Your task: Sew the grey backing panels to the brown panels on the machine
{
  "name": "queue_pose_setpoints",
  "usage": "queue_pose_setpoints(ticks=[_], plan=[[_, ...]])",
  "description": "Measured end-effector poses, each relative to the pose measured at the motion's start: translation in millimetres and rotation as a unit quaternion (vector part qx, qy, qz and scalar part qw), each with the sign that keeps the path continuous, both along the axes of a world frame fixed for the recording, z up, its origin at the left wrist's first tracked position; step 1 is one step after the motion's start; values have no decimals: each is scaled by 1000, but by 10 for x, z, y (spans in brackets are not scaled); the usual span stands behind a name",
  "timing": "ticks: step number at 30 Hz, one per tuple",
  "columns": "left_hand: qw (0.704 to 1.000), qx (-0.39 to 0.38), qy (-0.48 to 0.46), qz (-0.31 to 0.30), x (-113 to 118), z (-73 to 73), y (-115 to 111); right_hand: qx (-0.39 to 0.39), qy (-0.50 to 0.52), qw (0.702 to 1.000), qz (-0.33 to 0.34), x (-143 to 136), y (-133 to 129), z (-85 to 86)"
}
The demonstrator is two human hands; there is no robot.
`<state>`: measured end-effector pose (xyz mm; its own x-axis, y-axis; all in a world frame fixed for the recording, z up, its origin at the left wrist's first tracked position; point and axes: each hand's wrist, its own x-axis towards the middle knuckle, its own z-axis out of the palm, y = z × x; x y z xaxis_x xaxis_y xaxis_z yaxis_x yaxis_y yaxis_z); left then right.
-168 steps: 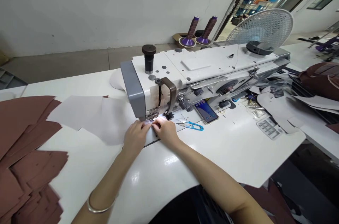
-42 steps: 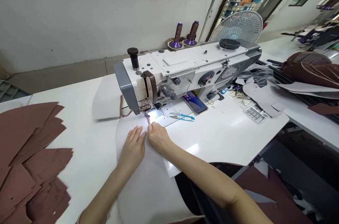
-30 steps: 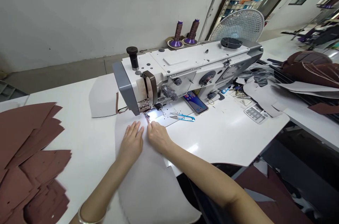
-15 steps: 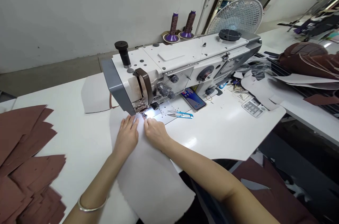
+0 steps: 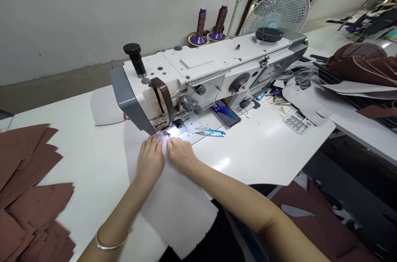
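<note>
A light grey fabric panel [image 5: 178, 208] lies under the presser foot [image 5: 166, 133] of a white sewing machine [image 5: 198, 65], its lower end hanging past the table edge. My left hand [image 5: 151, 158] rests flat on the panel, fingers stretched towards the foot, just left of the seam line. On the other side, my right hand [image 5: 181, 153] has its fingers curled and pinched on the panel's right edge, close in front of the foot. Blue thread snips [image 5: 211, 132] lie right of the needle area, apart from both hands.
Brown pieces [image 5: 34, 208] are stacked at the left. Another pale panel [image 5: 107, 107] lies behind the machine head. A phone [image 5: 226, 113] lies under the machine arm. Thread cones [image 5: 201, 26] and a fan [image 5: 276, 12] stand behind. More brown pieces [image 5: 359, 63] sit at the right.
The panel has slid forward under the foot, and its lower end now hangs shorter. Both hands stay beside the foot in nearly the same poses. The camera view has shifted slightly.
</note>
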<state>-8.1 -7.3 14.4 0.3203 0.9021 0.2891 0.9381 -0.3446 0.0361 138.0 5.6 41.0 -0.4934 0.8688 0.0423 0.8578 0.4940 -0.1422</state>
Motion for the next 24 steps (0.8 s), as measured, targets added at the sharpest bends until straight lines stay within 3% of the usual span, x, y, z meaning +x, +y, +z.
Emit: queue_pose_setpoints(ticks=[5,9,18,24], plan=[[1000,-3,-7,2,-74,-36,125,3,7,1000,-4,3,-2,-7],[1000,-16,2,9,-77,15,189,3,12,1000,-6,5,2,-21],[999,-6,-26,-22,72,50,42,-23,17,1000,-6,-1,22,-27],[999,-21,-25,-22,59,53,104,-33,20,999,-11,7,36,-42]])
